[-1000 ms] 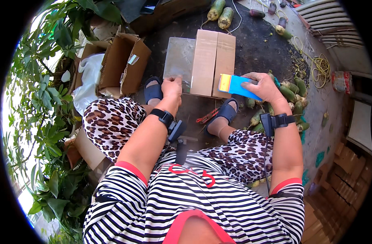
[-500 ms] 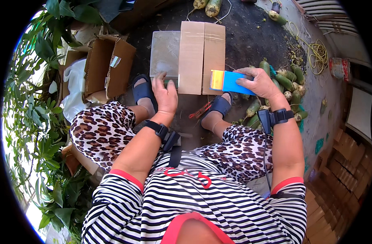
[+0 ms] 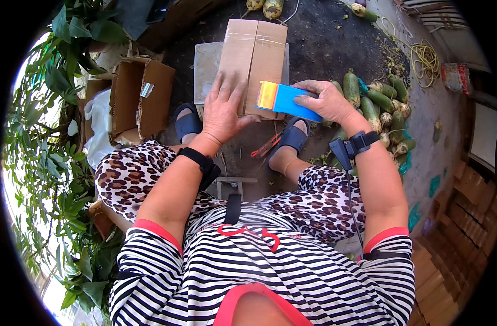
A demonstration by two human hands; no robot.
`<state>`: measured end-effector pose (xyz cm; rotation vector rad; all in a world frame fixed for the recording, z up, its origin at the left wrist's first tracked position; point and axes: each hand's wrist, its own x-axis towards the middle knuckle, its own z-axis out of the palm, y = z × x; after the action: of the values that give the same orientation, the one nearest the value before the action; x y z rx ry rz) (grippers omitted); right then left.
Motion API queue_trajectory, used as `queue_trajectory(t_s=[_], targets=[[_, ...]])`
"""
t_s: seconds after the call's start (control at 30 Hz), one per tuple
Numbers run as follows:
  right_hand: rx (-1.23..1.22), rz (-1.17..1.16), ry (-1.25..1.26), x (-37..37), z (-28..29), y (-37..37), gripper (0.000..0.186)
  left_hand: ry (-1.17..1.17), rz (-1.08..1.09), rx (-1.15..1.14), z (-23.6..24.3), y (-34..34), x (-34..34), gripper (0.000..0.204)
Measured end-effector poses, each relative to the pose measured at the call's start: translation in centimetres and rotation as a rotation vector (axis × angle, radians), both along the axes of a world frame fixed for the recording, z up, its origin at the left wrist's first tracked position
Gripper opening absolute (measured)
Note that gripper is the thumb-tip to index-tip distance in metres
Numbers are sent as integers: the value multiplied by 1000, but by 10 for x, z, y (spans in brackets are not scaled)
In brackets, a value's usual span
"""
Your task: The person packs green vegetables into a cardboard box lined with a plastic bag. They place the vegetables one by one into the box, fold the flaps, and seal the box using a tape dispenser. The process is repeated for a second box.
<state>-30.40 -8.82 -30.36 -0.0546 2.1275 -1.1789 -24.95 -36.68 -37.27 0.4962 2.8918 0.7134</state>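
A closed cardboard box [image 3: 259, 41] stands in front of me on a pale flat-topped stand [image 3: 205, 64], its flaps meeting at a central seam. Shiny clear tape shows across its far part. My left hand [image 3: 225, 106] lies with fingers spread on the box's near left corner. Over the near right part of the box, my right hand [image 3: 322, 100] grips a blue tape dispenser [image 3: 293, 101] with a yellow front end. That yellow end points left, toward the left hand. Whether it touches the cardboard I cannot tell.
An open carton [image 3: 156, 98] with a white plastic bag [image 3: 99, 119] stands at left by leafy plants. Large green-white radishes [image 3: 370, 111] lie piled at right. Red-handled pliers or shears [image 3: 265, 146] lie on the ground near my right foot. A yellow rope coil [image 3: 424, 61] sits far right.
The box has shifted left and turned slightly. My left hand has come onto its near left corner. My right hand has carried the tape dispenser left, over the box.
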Motion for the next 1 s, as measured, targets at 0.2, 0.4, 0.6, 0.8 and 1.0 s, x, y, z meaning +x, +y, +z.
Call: queue_trajectory(t_s=[0.2,0.4,0.6,0.8,1.0], targets=[[-53,-14,-55,7,-1,-1,48,-116,117,-84,26,29,6,105],[-19,38,-5,6,11,-5,46,-118,190,-162,20,40,10,107],[33,-20,37,18,17,19,46,-109,105,-196,24,38,5,103],[42,6,70,17,16,22,43,-91,-307,-104,28,33,-33,106],[69,54,150,16,43,21,40,-121,-557,-155,34,39,-63,94]])
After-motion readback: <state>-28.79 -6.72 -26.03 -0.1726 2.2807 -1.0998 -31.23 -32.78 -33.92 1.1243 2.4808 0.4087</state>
